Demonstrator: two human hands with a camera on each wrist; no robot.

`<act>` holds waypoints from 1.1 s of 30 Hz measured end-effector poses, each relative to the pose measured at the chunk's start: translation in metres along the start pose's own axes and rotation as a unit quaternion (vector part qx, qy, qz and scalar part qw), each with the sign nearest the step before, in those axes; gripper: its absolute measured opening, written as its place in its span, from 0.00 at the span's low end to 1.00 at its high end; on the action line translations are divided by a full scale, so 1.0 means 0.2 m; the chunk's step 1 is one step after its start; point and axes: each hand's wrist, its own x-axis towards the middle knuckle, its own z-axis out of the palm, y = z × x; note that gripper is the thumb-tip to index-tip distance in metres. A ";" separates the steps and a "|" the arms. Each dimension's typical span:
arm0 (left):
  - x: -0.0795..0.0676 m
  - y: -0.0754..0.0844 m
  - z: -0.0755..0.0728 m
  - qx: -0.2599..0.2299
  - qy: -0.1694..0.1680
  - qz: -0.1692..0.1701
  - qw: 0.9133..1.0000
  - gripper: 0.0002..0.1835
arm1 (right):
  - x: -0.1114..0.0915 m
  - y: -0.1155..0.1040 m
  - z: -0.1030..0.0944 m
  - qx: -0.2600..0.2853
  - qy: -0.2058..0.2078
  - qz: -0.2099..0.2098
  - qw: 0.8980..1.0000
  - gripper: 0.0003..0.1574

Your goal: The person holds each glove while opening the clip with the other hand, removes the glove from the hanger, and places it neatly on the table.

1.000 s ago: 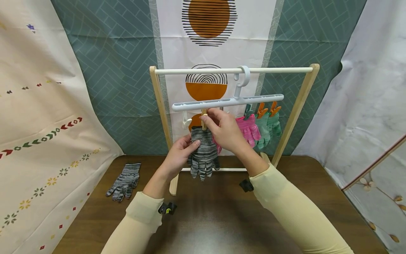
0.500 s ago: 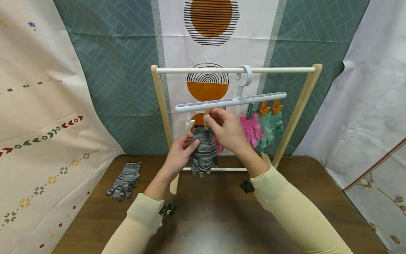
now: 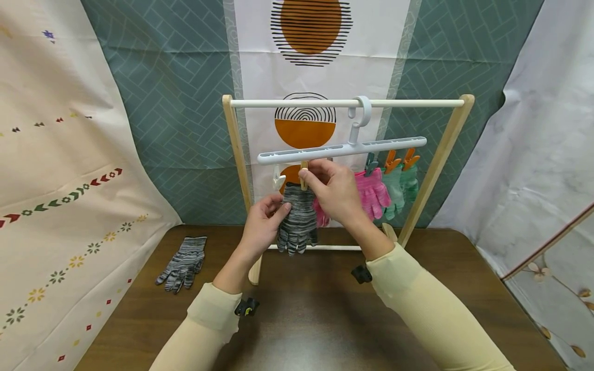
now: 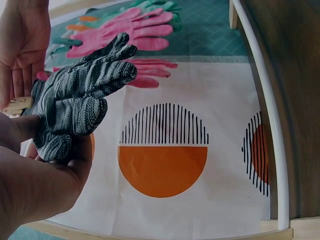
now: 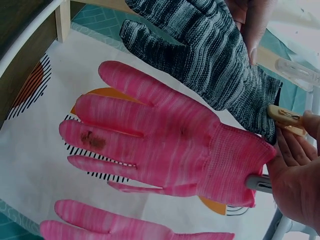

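Observation:
A black-and-grey knit glove point(image 3: 299, 216) hangs fingers down under the left half of a light grey clip hanger point(image 3: 327, 152). My right hand point(image 3: 339, 193) pinches a yellowish clothespin point(image 5: 285, 116) between thumb and fingers; in the right wrist view its tip sits on the glove's cuff. My left hand point(image 3: 261, 221) holds the glove's left side, thumb in front and fingers behind. In the right wrist view a pink glove point(image 5: 165, 140) hangs beside it from a grey clip point(image 5: 259, 183). Left of the clothespin dangles a white clip point(image 3: 279, 180) holding nothing.
A rack with a white top rail point(image 3: 297, 104) and wooden legs carries the hanger. Green gloves point(image 3: 394, 190) hang at the right from orange clips point(image 3: 392, 161). Another black-and-grey glove point(image 3: 183, 264) lies on the brown table point(image 3: 315, 319) at the left. Patterned cloths stand behind and beside.
The hanger's right end and its pink and green gloves have shifted slightly to the right. The glove in my hands has risen a little. Both hands keep their holds.

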 end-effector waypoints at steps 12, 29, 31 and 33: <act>0.00 0.01 0.01 0.001 -0.003 0.000 1.000 0.10 | -0.01 0.00 -0.01 -0.002 0.008 0.000 1.000 0.16; -0.01 0.00 0.01 0.007 -0.001 -0.009 1.000 0.12 | -0.01 0.01 -0.01 -0.002 0.017 -0.003 1.000 0.17; -0.01 0.00 0.01 0.009 0.000 -0.009 1.000 0.12 | -0.01 0.02 -0.01 0.000 0.018 -0.003 1.000 0.17; -0.02 0.00 0.01 0.013 0.002 -0.008 1.000 0.12 | -0.01 0.02 -0.01 0.002 0.019 -0.004 1.000 0.17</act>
